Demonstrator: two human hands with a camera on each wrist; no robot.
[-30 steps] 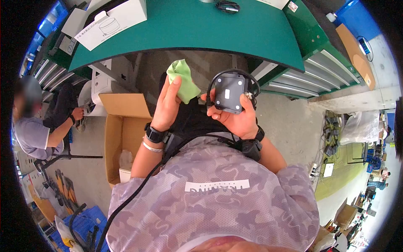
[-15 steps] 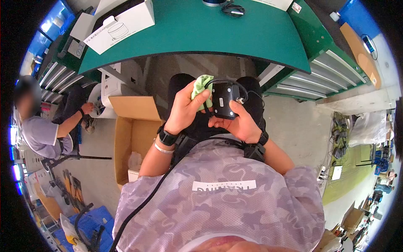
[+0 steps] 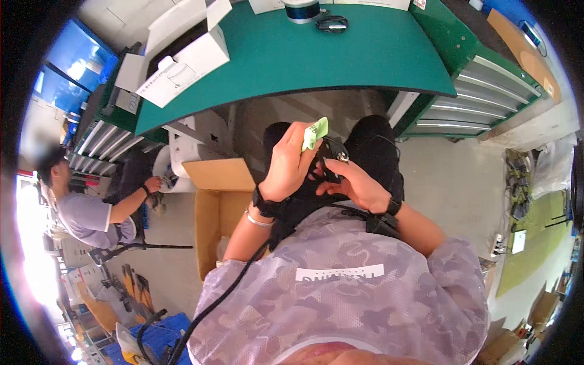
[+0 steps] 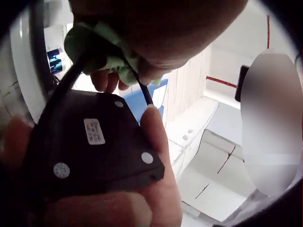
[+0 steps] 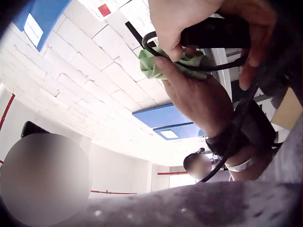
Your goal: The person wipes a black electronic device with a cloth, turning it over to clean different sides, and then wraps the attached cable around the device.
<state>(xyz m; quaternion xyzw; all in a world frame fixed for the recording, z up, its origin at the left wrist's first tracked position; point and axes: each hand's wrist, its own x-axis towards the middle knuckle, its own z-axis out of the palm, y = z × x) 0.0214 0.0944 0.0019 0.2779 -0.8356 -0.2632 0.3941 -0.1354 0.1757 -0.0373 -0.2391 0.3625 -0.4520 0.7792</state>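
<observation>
My left hand (image 3: 287, 163) pinches a crumpled green cloth (image 3: 314, 134) in front of my lap. In the left wrist view a black cable (image 4: 64, 90) runs up into the folds of that cloth. Right beside it, my right hand (image 3: 360, 187) grips a flat black square box (image 4: 111, 153) by its edges. Round pale feet and a small white label (image 4: 94, 131) show on the box's underside. From the head the box is tilted nearly edge-on and partly hidden by the hands. A metal connector (image 3: 342, 157) sticks out at its side.
A green-topped table (image 3: 340, 67) stands ahead, bearing an open white carton (image 3: 188, 70), a dark cylinder (image 3: 302, 11) and a coiled black cable (image 3: 332, 24). An open cardboard box (image 3: 222, 213) sits on the floor at left, near a seated person (image 3: 91, 201). Drawers (image 3: 468, 100) stand at right.
My left hand has brought the cloth rightward to the cable by the box. The box has turned from underside-up to nearly edge-on, and both hands now sit close together.
</observation>
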